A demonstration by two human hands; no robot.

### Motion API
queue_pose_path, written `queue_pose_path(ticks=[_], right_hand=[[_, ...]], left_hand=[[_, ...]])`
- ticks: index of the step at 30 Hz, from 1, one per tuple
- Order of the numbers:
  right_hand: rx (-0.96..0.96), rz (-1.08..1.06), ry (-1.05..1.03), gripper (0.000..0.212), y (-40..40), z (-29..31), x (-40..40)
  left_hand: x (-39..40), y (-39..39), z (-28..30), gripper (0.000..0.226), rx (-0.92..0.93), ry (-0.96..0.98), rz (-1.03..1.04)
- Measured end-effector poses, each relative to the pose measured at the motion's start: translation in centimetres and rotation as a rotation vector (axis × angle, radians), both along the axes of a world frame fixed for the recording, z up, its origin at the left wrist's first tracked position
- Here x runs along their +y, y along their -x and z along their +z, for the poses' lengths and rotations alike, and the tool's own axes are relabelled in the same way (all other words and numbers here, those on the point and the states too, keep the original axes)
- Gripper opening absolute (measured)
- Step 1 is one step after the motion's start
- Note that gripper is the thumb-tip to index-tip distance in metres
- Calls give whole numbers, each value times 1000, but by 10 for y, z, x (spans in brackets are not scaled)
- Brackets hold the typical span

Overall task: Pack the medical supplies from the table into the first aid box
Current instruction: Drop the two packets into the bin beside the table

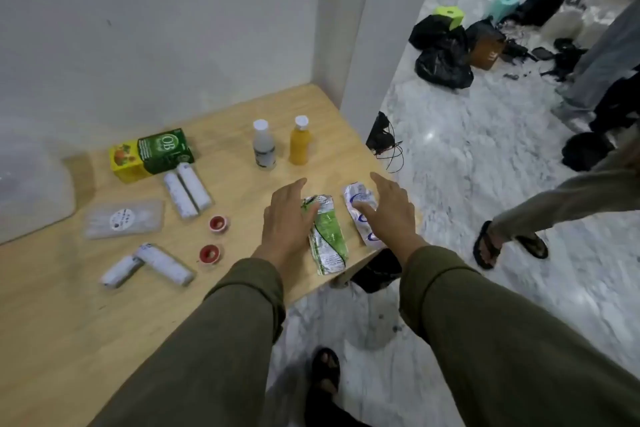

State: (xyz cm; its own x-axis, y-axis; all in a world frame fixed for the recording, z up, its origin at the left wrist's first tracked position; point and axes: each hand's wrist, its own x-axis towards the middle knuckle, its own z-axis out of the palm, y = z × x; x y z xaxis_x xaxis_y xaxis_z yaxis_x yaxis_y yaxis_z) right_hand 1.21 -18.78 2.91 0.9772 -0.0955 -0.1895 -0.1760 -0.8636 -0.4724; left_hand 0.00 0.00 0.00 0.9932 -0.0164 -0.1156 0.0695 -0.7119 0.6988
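Observation:
On the wooden table (pixel 69 315) my left hand (pixel 285 218) lies open, its thumb on a green and silver foil packet (pixel 329 239). My right hand (pixel 389 210) is open over a blue and white foil packet (pixel 360 215) at the table's right edge. Two bottles stand behind: a white one (pixel 264 146) and a yellow one (pixel 300 142). Further left lie a pair of bandage rolls (pixel 187 194), another pair (pixel 149 265), two red tape rolls (pixel 218 222) (pixel 209 253), a clear pouch (pixel 124 218), and green (pixel 165 150) and yellow (pixel 126 159) boxes. A translucent box (pixel 31 184) sits far left.
White walls close the table at the back and at its right rear corner. The table's right edge drops to a marble floor (pixel 467 184), where another person's sandalled foot (pixel 491 246) stands. Black bags (pixel 443 55) and clutter lie farther off.

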Motion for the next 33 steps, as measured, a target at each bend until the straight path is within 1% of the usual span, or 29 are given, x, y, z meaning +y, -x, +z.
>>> queue_pose_path(ticks=[5, 10, 17, 20, 24, 30, 33], right_hand=[[9, 70, 27, 61, -27, -18, -10], [17, 113, 27, 52, -43, -28, -12], [25, 101, -36, 46, -50, -32, -9], [15, 40, -109, 43, -49, -30, -8], [-20, -65, -185, 31, -45, -19, -14], [-142, -288, -197, 22, -33, 17, -37], [-236, -478, -253, 20, -21, 37, -57]], left_hand=[[-12, -5, -11, 47, -10, -2, 83], [-14, -13, -10, 49, 3, 13, 110], [-13, -25, -11, 53, 46, 61, 132], [-14, -29, -13, 47, 58, 86, 138], [-19, -40, -4, 35, 67, 134, 103], [-42, -58, 36, 16, 14, 227, -88], [-62, -69, 58, 13, -11, 272, -185]])
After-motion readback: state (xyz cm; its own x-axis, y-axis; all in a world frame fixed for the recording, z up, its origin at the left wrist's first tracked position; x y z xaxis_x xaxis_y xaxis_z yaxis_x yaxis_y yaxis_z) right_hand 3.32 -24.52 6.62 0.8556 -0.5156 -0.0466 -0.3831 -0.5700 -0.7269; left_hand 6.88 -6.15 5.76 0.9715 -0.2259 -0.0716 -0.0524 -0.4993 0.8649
